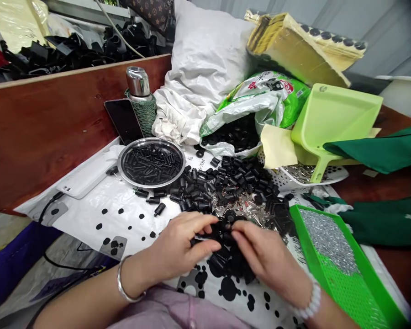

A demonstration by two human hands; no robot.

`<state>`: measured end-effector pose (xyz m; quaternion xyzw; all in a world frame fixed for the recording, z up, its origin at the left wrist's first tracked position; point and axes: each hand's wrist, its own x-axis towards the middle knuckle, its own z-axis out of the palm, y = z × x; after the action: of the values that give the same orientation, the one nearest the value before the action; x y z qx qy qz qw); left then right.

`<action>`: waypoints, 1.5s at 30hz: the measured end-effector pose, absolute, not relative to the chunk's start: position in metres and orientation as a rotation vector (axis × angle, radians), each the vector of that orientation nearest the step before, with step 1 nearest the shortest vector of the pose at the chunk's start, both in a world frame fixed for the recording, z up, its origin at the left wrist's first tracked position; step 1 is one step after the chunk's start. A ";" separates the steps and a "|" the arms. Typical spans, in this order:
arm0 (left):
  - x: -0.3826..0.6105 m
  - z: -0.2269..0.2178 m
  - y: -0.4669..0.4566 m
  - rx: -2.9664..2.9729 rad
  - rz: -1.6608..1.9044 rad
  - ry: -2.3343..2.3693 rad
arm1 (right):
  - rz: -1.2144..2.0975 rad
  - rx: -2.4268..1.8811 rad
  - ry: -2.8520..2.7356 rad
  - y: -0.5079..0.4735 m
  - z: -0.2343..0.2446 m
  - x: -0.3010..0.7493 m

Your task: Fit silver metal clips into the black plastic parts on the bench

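our left hand [178, 246] and right hand [265, 258] pinch a black tube [230, 216]; steel plate [120, 165] full, big loose heap [236, 180] to its right

Bright, even light, apparently from overhead, flat across the whole scene; hard glare on the steel flask cap [137, 81], a bright sheen around the round metal tray [151, 162], only soft shadows beneath the left hand [178, 246] and right hand [267, 260]; wide-angle bowing along the wooden board [71, 123], dark falloff in the top-right corner, edges slightly soft
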<state>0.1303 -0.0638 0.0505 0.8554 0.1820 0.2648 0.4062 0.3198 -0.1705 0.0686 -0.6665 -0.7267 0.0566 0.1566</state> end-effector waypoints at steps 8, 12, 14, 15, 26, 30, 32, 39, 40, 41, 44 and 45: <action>0.128 0.036 -0.086 2.091 0.754 0.456 | 0.423 -1.596 -1.946 -0.188 0.052 0.294; 0.128 0.034 -0.087 1.885 0.709 0.565 | 0.533 -1.557 -1.841 -0.194 0.049 0.296; 0.129 0.034 -0.087 1.792 0.690 0.609 | 0.563 -1.562 -1.753 -0.197 0.047 0.297; 0.129 0.034 -0.087 1.751 0.682 0.626 | 0.575 -1.577 -1.699 -0.200 0.045 0.297; 0.133 0.034 -0.090 1.695 0.610 0.619 | 0.706 -1.626 -1.404 -0.207 0.038 0.293; 0.133 0.034 -0.094 1.696 0.491 0.545 | 0.883 -1.540 -1.394 -0.206 0.039 0.284; 0.132 0.031 -0.097 1.640 0.428 0.534 | 0.984 -1.496 -1.380 -0.209 0.038 0.279; 0.127 0.035 -0.089 1.793 0.557 0.563 | 0.954 -1.497 -1.237 -0.220 0.037 0.291; 0.126 0.036 -0.086 1.811 0.601 0.580 | 0.938 -1.483 -1.144 -0.220 0.039 0.296; 0.124 0.037 -0.082 1.826 0.639 0.598 | 0.914 -1.461 -1.045 -0.221 0.041 0.301; 0.119 0.037 -0.075 1.875 0.698 0.656 | 0.801 -1.361 -0.802 -0.221 0.045 0.313; 0.118 0.036 -0.074 1.899 0.703 0.666 | 0.758 -1.329 -0.744 -0.221 0.046 0.315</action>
<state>0.1180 -0.0736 0.0364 0.7796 0.2735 0.2885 0.4839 0.3152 -0.2208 0.0457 -0.5872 -0.3289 0.3348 0.6595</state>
